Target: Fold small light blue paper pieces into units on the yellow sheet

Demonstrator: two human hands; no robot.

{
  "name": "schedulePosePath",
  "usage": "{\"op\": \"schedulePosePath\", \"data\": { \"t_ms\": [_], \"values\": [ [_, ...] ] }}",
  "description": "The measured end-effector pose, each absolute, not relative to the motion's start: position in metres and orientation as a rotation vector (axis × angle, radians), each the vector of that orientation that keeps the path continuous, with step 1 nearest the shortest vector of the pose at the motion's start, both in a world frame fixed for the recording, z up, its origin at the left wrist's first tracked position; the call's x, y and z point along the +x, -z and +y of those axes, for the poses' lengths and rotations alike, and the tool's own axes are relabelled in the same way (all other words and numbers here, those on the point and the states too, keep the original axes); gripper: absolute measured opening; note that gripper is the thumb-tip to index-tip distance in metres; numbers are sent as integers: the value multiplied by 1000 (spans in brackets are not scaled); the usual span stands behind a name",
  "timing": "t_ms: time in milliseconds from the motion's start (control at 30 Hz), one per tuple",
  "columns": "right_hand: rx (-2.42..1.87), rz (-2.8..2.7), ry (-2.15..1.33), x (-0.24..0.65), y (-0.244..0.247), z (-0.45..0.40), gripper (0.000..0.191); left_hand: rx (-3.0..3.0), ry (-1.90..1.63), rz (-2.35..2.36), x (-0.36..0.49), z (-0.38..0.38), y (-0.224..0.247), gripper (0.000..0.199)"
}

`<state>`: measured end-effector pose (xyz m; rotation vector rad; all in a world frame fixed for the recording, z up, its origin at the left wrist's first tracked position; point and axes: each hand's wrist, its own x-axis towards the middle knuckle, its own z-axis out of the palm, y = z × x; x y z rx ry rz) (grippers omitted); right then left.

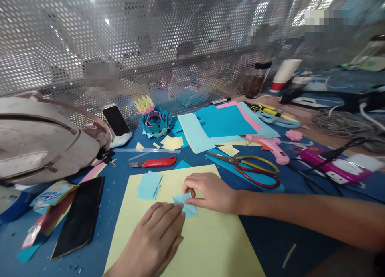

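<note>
A small square of light-blue paper with crease lines lies on a pale-yellow sheet. My right hand pinches its upper edge between thumb and curled fingers. From the lower left, my left hand rests its fingertips on the square's left side; its fingers are stretched out and close together, the thumb lower and off the paper. Just beyond the left hand sits a loose stack of light-blue paper squares. Part of the small square is covered by my fingers.
Scissors, a red utility knife and a pink glue gun lie beyond the sheet. A paper lotus stands near the perforated metal panel. Two phones, a bag and cables surround the work area.
</note>
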<state>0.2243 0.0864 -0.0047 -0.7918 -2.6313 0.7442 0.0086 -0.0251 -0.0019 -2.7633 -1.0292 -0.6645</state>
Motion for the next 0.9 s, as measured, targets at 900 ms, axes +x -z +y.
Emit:
{"op": "schedulePosePath", "data": {
  "t_ms": [900],
  "values": [
    [73, -2686, -151, 234, 5, 95, 22, -2750, 899, -1150, 4, -21, -6, 20]
  ]
}}
